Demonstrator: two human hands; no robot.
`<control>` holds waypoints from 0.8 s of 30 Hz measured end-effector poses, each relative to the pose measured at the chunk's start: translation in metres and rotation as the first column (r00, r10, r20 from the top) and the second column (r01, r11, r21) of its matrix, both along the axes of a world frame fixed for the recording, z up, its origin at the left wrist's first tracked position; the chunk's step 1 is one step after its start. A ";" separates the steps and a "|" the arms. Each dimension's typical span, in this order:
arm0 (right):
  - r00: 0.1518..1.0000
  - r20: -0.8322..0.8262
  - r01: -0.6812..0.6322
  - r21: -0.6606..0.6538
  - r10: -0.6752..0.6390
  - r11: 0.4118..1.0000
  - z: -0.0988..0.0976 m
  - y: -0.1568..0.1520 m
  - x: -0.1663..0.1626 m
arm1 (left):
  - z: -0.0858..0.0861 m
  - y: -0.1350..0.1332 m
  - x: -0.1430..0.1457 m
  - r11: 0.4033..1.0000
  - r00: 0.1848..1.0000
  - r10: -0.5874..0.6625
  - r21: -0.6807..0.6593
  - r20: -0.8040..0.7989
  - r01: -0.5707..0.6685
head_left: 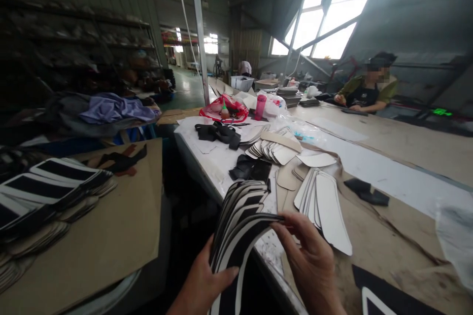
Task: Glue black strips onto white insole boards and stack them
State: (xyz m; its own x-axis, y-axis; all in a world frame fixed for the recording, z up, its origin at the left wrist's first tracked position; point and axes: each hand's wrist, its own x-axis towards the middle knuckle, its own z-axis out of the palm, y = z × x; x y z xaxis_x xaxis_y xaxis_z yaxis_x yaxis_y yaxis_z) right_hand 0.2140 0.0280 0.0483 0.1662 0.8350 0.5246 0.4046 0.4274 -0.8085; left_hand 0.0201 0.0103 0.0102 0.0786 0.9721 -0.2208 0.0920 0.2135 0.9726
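My left hand point(207, 280) is clamped on the lower end of a fanned stack of black-and-white cut pieces point(240, 216), thumb across the front face. My right hand point(306, 261) pinches the top piece's edge near mid-length, fingertips closed on it. The stack's long axis runs up and away from me, curving slightly left, and its top end hangs over the near edge of the worktable point(388, 241). The left hand is lower and nearer the base; the right sits beside the fan. Just right of the right hand is a row of white pieces point(325, 201) on the table, close but apart. To the left is a gap, then a cardboard sheet point(111, 236) carrying more striped pieces point(48, 182). Open tabletop lies farther right.
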 end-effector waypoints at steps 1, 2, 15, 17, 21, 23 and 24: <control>1.000 0.001 0.000 -0.010 0.000 1.000 0.000 0.001 -0.002 | -0.001 0.001 -0.002 1.000 0.999 0.024 0.000 -0.025 -0.024; 1.000 0.005 0.002 -0.014 -0.002 1.000 -0.001 0.002 -0.004 | -0.001 0.002 -0.004 0.999 0.997 0.051 -0.001 -0.050 -0.051; 0.989 0.140 0.035 0.090 -0.048 0.995 0.006 0.008 -0.029 | -0.011 0.017 -0.017 0.968 0.969 0.245 0.067 -0.024 -0.243; 0.985 0.175 0.002 0.026 -0.007 1.000 0.012 0.011 -0.028 | -0.013 0.018 -0.020 0.975 0.975 0.219 0.052 -0.043 -0.217; 0.956 0.259 -0.138 -0.008 0.135 0.990 0.021 0.018 -0.024 | -0.018 0.020 -0.027 0.977 0.978 0.207 0.065 -0.031 -0.204; 0.936 0.305 -0.195 0.032 0.177 0.980 0.021 0.019 -0.022 | -0.020 0.021 -0.030 0.973 0.976 0.220 0.069 -0.005 -0.219; 0.933 0.312 -0.206 0.049 0.181 0.977 0.019 0.019 -0.021 | -0.021 0.022 -0.032 0.977 0.980 0.200 0.068 0.010 -0.201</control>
